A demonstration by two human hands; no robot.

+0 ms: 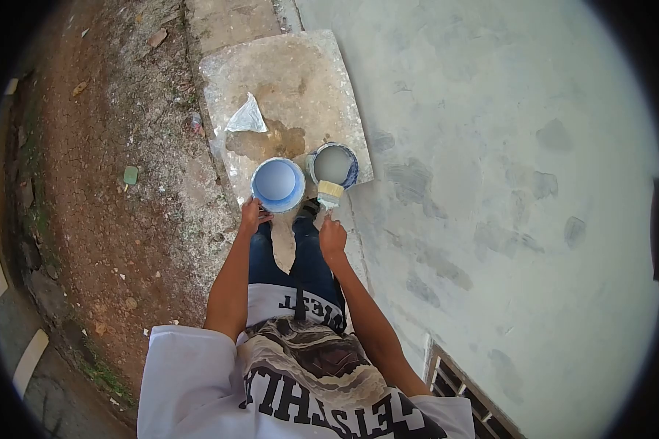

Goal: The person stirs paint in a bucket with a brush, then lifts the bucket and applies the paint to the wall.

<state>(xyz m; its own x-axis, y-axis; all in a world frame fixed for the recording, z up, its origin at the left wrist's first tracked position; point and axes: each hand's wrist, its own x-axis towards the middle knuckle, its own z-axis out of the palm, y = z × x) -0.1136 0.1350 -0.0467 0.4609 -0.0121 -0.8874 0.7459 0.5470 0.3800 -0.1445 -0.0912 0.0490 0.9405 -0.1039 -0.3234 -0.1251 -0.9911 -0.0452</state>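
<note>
My left hand [254,216] is closed on the near-left rim of a blue bucket [299,196] with pale bluish liquid inside. My right hand [332,238] grips the handle of a wide paint brush [330,194], whose pale yellow bristles point away from me. The brush is at the near edge of a second bucket [354,174], dark blue and smeared, which holds grayish liquid. Whether the bristles touch that bucket's rim, I cannot tell. The two buckets are side by side, the blue one on the left.
Beneath the buckets lies a worn, stained board [315,73] with a white crumpled scrap [247,115] on it. A pale wall [483,132] with gray patches rises on the right, with a vent grille [450,380] low down. Reddish soil [102,219] with debris stretches along the left.
</note>
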